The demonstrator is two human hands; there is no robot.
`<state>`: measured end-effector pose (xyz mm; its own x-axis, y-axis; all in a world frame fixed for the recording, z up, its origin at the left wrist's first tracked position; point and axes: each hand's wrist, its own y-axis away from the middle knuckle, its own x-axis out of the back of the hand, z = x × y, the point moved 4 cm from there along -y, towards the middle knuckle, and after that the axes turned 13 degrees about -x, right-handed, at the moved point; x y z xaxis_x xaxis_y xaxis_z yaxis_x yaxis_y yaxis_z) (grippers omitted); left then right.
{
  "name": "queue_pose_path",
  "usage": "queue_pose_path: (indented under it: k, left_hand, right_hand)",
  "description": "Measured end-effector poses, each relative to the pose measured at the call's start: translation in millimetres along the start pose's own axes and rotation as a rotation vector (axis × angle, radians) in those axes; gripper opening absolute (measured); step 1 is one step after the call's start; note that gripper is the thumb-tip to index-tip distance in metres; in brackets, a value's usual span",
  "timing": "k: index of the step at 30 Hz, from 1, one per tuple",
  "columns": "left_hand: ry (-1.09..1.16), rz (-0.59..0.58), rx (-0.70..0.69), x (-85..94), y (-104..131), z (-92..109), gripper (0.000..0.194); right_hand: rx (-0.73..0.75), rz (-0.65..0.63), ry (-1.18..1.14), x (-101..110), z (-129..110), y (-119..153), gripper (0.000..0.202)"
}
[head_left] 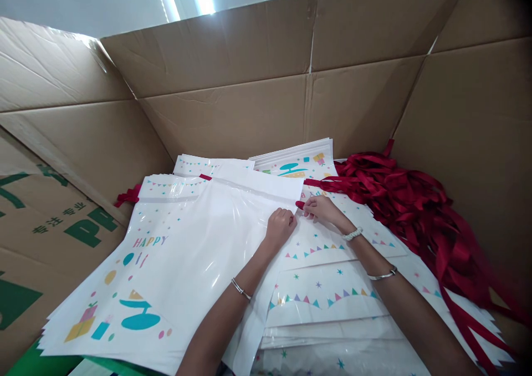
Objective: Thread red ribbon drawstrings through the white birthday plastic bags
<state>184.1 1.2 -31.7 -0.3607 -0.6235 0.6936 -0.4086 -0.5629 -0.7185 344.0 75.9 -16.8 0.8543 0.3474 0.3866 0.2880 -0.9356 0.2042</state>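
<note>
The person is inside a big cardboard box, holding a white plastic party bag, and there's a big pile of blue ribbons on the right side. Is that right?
Almost. The head view shows that the pile of satin ribbons on the right is dark red, not blue. The rest holds: both hands, left hand and right hand, grip the white plastic party bag inside the big brown cardboard box.
</note>
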Motion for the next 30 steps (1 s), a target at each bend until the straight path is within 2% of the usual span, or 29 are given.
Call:
queue_pose_path:
  k: [6, 10, 15, 21, 30]
  left_hand:
    - [0.009, 0.011, 0.003, 0.3, -1, -1, 0.024]
    - [0.015, 0.011, 0.009, -0.3, -1, -1, 0.024]
    - [0.025, 0.018, 0.007, 0.7, 0, -1, 0.023]
    - [0.005, 0.072, -0.016, 2.8, -1, 0, 0.025]
    - [0.005, 0.049, -0.027, 2.5, -1, 0, 0.024]
  right_hand:
    - [-0.183, -0.138, -0.081, 1, -5, 5, 0.005]
    - [-0.2, -0.186, -0.059, 0, -9, 11, 0.004]
    - [-0.225, -0.147, 0.012, 0, -11, 15, 0.005]
    - [-0.199, -0.178, 0.102, -11, -16, 20, 0.01]
    - [-0.185, -0.031, 0.267, -18, -10, 15, 0.01]
